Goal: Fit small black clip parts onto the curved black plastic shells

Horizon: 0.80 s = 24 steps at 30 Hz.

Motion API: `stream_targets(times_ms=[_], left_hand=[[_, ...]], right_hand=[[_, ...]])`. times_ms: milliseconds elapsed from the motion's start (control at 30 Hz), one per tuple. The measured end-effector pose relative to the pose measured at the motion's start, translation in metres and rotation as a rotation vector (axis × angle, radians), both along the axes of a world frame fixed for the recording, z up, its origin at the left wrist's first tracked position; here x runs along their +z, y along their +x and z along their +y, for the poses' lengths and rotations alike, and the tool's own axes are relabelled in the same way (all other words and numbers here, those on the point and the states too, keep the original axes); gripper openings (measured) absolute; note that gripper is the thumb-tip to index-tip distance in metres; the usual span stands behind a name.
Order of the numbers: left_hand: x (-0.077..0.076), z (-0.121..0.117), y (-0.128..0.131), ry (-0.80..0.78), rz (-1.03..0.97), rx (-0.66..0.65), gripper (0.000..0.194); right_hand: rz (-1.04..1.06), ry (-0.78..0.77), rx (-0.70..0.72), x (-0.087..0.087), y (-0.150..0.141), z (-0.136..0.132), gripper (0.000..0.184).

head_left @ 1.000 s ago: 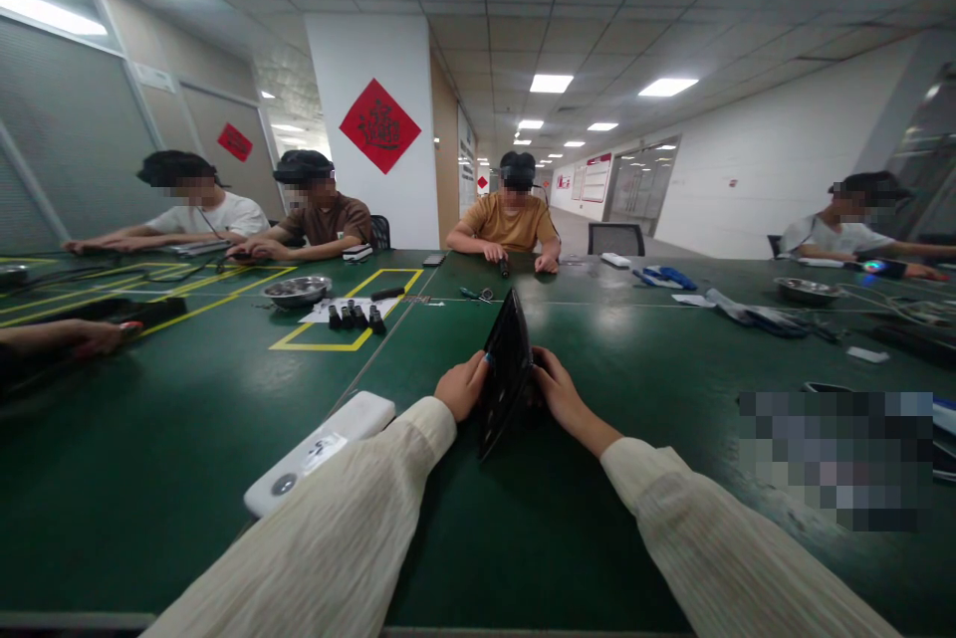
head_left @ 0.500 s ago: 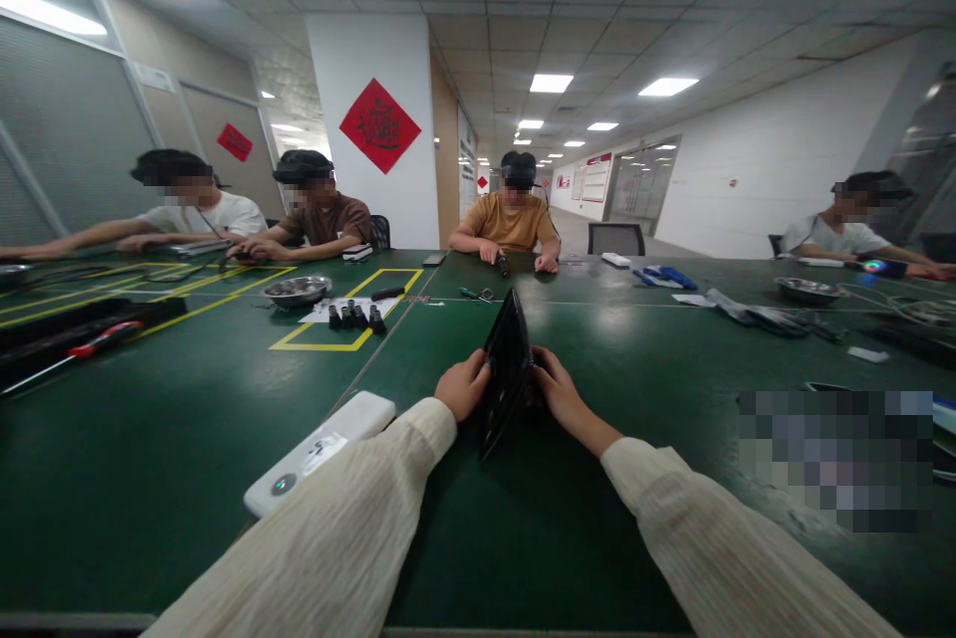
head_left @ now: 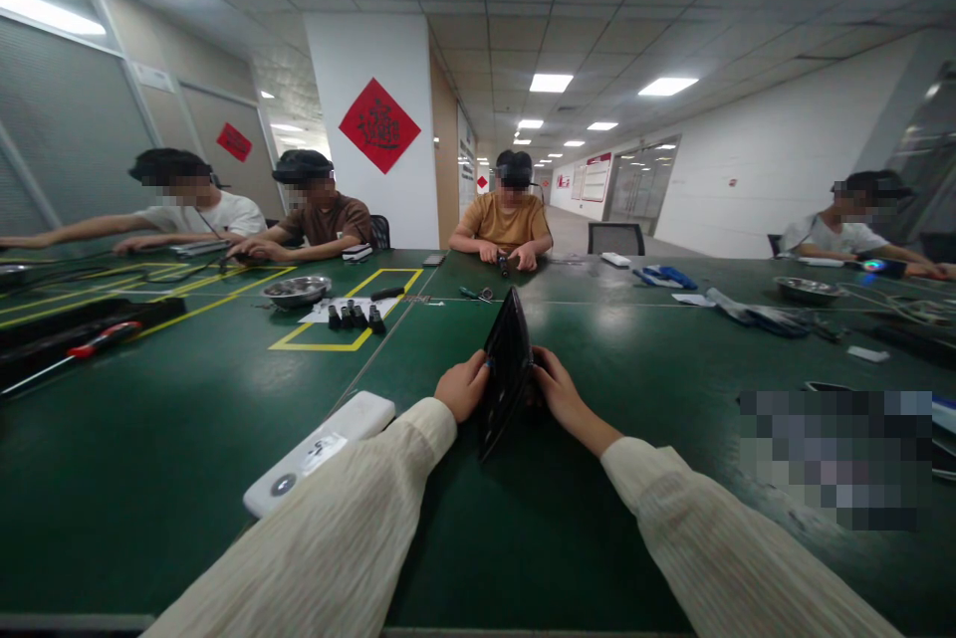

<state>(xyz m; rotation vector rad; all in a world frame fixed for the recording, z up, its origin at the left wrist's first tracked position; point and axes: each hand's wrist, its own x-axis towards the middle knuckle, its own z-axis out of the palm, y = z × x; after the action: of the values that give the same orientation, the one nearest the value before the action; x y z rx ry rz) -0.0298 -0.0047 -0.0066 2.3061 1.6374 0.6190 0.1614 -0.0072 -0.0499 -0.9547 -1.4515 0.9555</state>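
Note:
A thin black panel (head_left: 509, 359), of a kind I cannot make out, stands tilted on edge above the green table (head_left: 583, 558). My left hand (head_left: 461, 385) is closed on its left side, the thumb against the face. From the other side, my right hand (head_left: 560, 389) grips the panel near its right edge, with some fingers hidden behind it. Beside my left forearm lies a white device (head_left: 325, 451) with a label and a round button.
A steel bowl (head_left: 297, 292) and several black cylindrical parts (head_left: 357, 318) sit left of centre. Green-handled pliers (head_left: 476, 295) lie beyond the panel. Gloves (head_left: 754, 312) and another bowl (head_left: 807, 290) are at right. A co-worker (head_left: 508, 220) faces me; others sit at both sides.
My hands and the black panel stay in place. Across the table, the co-worker has brought both hands together around a small dark object.

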Motion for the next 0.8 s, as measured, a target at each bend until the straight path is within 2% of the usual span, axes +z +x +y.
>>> stream_targets(times_ms=[167,800], left_hand=[[0.0002,-0.0002,0.0006,-0.011,-0.021,-0.005,0.035],[0.0038,-0.0036,0.0017,0.011,0.043,-0.01,0.027]], right_hand=[[-0.011,-0.001,0.007,-0.0013,0.0006,0.001,0.038],[-0.013,0.009,0.004,-0.0011,0.0011,0.002,0.038]])
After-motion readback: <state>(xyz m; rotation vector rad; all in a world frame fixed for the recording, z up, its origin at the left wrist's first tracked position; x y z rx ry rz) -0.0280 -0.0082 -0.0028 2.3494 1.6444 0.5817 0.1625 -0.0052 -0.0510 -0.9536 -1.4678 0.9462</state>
